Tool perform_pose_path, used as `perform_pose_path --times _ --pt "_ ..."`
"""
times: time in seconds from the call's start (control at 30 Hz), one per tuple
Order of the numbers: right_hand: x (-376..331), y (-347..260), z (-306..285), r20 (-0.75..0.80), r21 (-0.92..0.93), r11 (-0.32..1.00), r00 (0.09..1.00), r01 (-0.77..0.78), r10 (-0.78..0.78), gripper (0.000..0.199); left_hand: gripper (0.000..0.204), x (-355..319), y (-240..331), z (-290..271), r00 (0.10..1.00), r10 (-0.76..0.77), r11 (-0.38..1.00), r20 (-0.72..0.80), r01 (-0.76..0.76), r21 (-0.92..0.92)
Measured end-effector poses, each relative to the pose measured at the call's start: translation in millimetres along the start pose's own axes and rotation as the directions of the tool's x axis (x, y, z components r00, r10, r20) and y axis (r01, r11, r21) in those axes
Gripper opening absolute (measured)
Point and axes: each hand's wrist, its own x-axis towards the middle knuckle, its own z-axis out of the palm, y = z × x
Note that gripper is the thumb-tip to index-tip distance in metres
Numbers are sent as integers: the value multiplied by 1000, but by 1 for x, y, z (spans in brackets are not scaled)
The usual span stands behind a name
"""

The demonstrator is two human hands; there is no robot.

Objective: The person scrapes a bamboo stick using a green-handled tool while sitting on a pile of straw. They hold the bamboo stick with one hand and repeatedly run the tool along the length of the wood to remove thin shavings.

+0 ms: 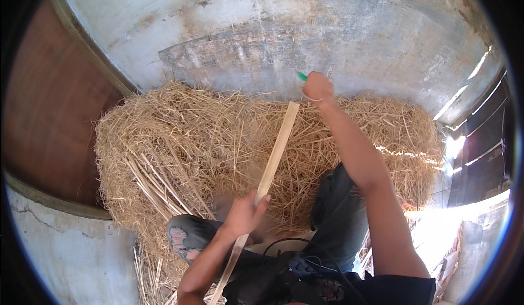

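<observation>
Your left hand is gripping the strip low down, while your right hand up past its top end is clenched on a green tool, straw underneath.

Straw heap fills the floor ahead, wall close behind, knees crowding below.

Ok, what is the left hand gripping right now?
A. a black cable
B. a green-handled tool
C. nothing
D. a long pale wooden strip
D: the left hand is closed around the long pale wooden strip, which runs up over the straw pile toward the right hand.
</observation>
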Motion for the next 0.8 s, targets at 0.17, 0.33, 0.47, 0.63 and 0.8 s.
perform_pose_path --times 0.17,0.33,0.47,0.63,0.8 --pt "-6 48 -2 -38 96 994 998 52 -49 26 32 4 -17 -7 976 -217 971 12 217 -103" --pt "-48 5 -24 141 269 954 974 134 -177 30 35 15 4 -23 992 -84 994 -99 76 -81" --pt "-78 -29 -16 253 277 904 883 327 -396 29 34 29 6 -23 986 -78 989 -146 59 -134" --pt "-99 -58 7 393 177 882 791 436 -470 24 24 45 2 -25 962 -222 925 -156 157 -345" --pt "-122 -86 20 391 137 847 757 514 -523 21 23 54 4 -25 959 -213 949 -185 158 -274"
